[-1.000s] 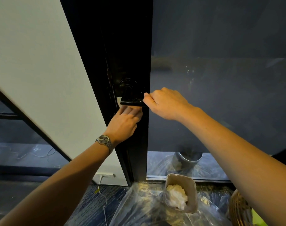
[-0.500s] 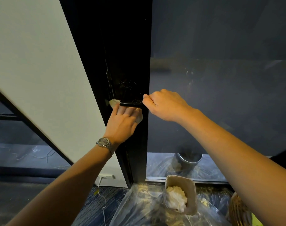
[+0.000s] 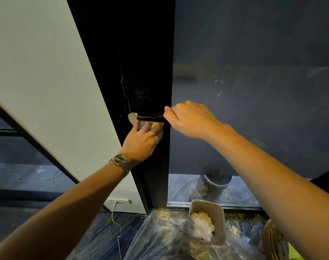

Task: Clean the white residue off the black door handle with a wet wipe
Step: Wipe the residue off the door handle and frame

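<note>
The black door handle (image 3: pixel 150 117) juts out level from the dark door edge, with faint white streaks near its right end. My right hand (image 3: pixel 190 119) pinches that right end. My left hand (image 3: pixel 144 139), a watch on its wrist, sits just below the handle and presses a pale wet wipe (image 3: pixel 132 117) against the handle's underside. A corner of the wipe sticks out past the handle's left end; the rest is hidden under my fingers.
A white wall panel (image 3: pixel 47 76) stands to the left and a dark glass door panel (image 3: pixel 253 91) to the right. On the floor, plastic sheeting (image 3: pixel 160 239) holds a tan bin (image 3: pixel 219 218) with crumpled white wipes. A wicker basket (image 3: pixel 272 241) is at bottom right.
My left hand has slid a little lower and to the left under the handle, so the wipe's corner now shows past the handle's left end. The right hand has kept its hold.
</note>
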Demonstrator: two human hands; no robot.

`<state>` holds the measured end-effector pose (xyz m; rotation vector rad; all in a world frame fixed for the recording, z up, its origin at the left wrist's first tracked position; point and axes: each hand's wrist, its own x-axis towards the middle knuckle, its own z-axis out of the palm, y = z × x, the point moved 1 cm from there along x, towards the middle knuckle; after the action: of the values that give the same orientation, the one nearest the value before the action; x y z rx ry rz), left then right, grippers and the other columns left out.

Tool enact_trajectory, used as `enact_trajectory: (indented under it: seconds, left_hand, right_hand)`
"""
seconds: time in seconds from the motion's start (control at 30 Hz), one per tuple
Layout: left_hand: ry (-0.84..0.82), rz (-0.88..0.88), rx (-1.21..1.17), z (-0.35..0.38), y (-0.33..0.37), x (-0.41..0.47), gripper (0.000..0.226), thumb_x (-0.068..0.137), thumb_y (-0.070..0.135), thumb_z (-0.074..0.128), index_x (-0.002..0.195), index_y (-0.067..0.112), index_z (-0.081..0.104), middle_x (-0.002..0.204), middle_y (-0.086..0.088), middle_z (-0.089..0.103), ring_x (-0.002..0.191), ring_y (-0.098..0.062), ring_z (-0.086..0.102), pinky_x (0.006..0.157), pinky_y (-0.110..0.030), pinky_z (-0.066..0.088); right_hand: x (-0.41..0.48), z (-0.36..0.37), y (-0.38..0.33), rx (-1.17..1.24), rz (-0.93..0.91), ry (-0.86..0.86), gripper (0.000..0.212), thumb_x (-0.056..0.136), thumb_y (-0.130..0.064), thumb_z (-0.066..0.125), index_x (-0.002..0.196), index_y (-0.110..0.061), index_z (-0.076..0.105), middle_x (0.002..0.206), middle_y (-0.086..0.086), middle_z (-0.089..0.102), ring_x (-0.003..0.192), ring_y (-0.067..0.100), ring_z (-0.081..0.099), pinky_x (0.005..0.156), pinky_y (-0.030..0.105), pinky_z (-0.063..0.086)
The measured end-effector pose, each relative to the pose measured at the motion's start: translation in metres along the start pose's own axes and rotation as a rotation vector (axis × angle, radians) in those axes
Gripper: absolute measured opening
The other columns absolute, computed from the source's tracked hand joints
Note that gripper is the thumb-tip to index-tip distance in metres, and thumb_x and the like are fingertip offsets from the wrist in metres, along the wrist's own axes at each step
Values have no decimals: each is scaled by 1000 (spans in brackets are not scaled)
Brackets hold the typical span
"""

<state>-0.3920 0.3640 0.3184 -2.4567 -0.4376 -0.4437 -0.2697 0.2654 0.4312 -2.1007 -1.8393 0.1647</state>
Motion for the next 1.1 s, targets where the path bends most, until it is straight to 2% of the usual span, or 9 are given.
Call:
enact_trajectory:
  seconds: [0.1, 0.27, 0.43, 0.5, 0.6, 0.73, 0.9, 1.0, 1.1]
  left_hand:
    - [36, -84, -27, -2, -7, 4, 41, 71, 31, 69, 111, 20, 66, 114, -3, 67, 106, -29, 62, 90, -49, 48]
    - [66, -351, -121, -8, -5, 0, 39, 80, 38, 47, 109, 19, 64, 111, -11, 66, 102, -37, 61, 91, -54, 45]
    - [16, -105, -37, 3, 5, 4, 39, 71, 33, 69, 109, 22, 66, 115, -6, 65, 108, -35, 59, 92, -56, 46]
    - [20, -105, -51, 2, 1, 6, 42, 69, 33, 71, 110, 23, 66, 115, -5, 65, 106, -33, 61, 89, -50, 49]
    - [63, -359, -270, -3, 4, 2, 46, 72, 24, 69, 116, 13, 58, 116, -15, 62, 104, -39, 59, 83, -46, 54]
    - [179, -897, -869, -14, 23, 6, 43, 85, 18, 59, 124, 7, 46, 130, -13, 41, 113, -28, 48, 88, -23, 42]
    - [301, -1483, -1345, -27, 37, 17, 40, 92, 24, 50, 128, 13, 40, 129, -9, 43, 104, -16, 50, 80, -21, 40]
    - [261, -1620, -1546, -20, 32, 18, 38, 92, 28, 47, 127, 14, 41, 127, -12, 49, 111, -23, 52, 81, -25, 40]
    - [260, -1466, -1390, -23, 28, 16, 37, 88, 23, 52, 122, 10, 43, 122, -13, 47, 101, -24, 52, 73, -17, 39]
  right_hand:
    - [0, 0, 0, 5, -3, -3, 55, 101, -31, 25, 50, -13, 31, 49, 3, 34, 48, 18, 32, 47, 30, 22]
    - [-1, -1, 0, 18, 1, -11, 55, 102, -31, 25, 50, -13, 31, 49, 2, 32, 47, 17, 30, 47, 30, 23]
    - [-2, -1, -1, 16, -1, -6, 55, 101, -32, 25, 50, -13, 31, 49, 2, 33, 46, 16, 30, 47, 30, 24]
    - [-2, -1, -1, 15, 2, -6, 54, 102, -32, 25, 51, -13, 31, 49, 2, 33, 47, 16, 31, 47, 30, 23]
    - [-2, -1, 0, 20, 5, -6, 55, 102, -32, 25, 51, -12, 32, 50, 3, 33, 47, 17, 30, 48, 30, 24]
    - [-2, -1, -1, 26, 20, -10, 55, 101, -32, 25, 51, -11, 32, 48, 2, 32, 45, 16, 29, 48, 30, 26]
    - [-2, -1, -2, 23, 19, -3, 56, 101, -32, 26, 50, -11, 33, 47, 2, 32, 44, 16, 29, 47, 30, 25]
    - [-2, -1, -3, 25, 16, -2, 56, 101, -31, 26, 50, -11, 33, 47, 2, 32, 44, 16, 29, 47, 30, 25]
    - [-2, -2, -2, 29, 20, -9, 56, 101, -31, 26, 49, -11, 31, 46, 2, 30, 44, 17, 28, 47, 30, 26]
